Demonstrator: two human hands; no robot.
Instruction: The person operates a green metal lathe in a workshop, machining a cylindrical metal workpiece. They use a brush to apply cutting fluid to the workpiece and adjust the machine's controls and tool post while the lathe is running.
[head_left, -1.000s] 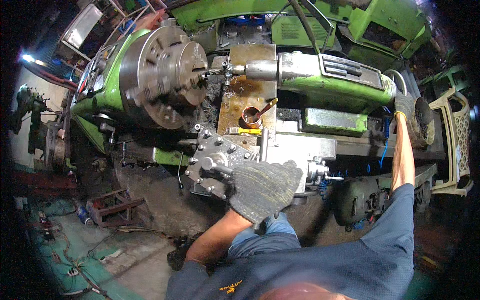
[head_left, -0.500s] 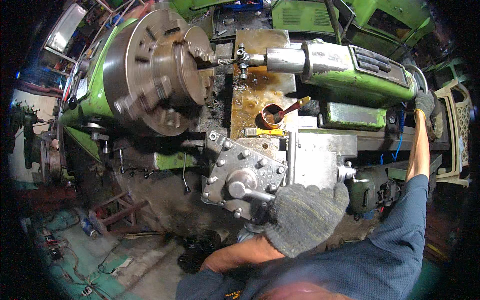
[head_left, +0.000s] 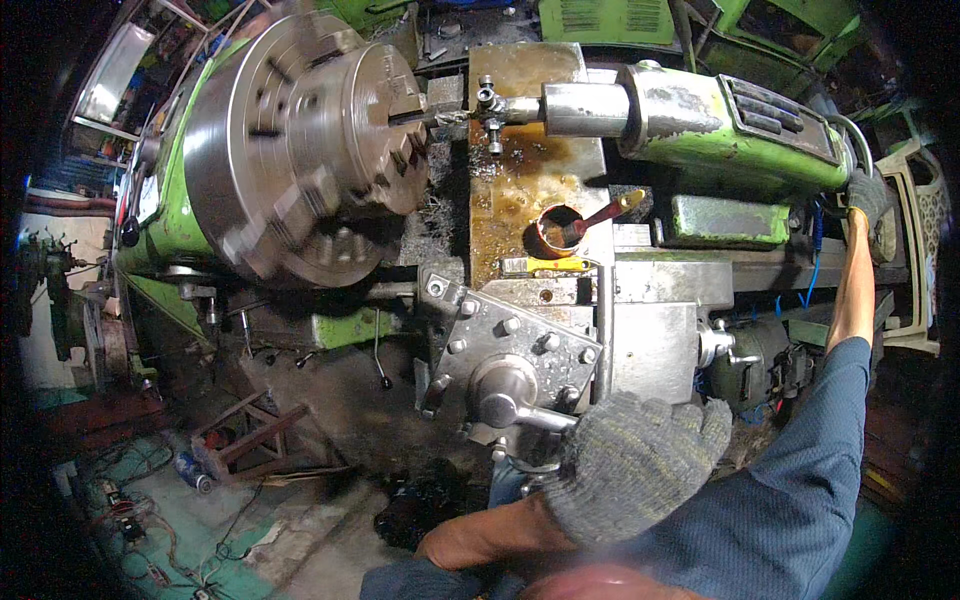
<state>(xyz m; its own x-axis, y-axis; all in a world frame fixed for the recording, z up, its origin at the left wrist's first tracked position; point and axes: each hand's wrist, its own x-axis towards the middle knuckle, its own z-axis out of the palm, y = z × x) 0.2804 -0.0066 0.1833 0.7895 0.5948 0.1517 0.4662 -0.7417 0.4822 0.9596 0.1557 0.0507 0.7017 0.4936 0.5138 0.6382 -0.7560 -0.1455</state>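
Observation:
My left hand [head_left: 640, 465], in a grey knitted glove, lies bent over the end of the tool post lever [head_left: 545, 418]; its palm side is hidden. The square tool post [head_left: 515, 345] carries several bolts. At the far right, my gloved right hand [head_left: 868, 195] is closed on the rim of the tailstock handwheel [head_left: 850, 140]. From the green tailstock [head_left: 680, 115], a steel quill [head_left: 585, 108] holds a bolted tool holder [head_left: 490, 108] with a twist drill [head_left: 452, 118]. The drill's tip reaches toward the big lathe chuck [head_left: 290, 150], which is blurred by spinning.
On the wet, oily cross slide [head_left: 500, 220] stand a red-brown pot [head_left: 550, 245] with a brush [head_left: 610, 208] in it and, beside it, a yellow-handled brush [head_left: 550, 266]. A pale plastic chair [head_left: 915, 270] is at right. A rusty metal frame [head_left: 255, 435] and cables lie on the floor.
The view has shifted slightly, so the machine sits a little differently in the picture. The chuck has turned, its jaws now at another angle. Both hands keep their places on the machine.

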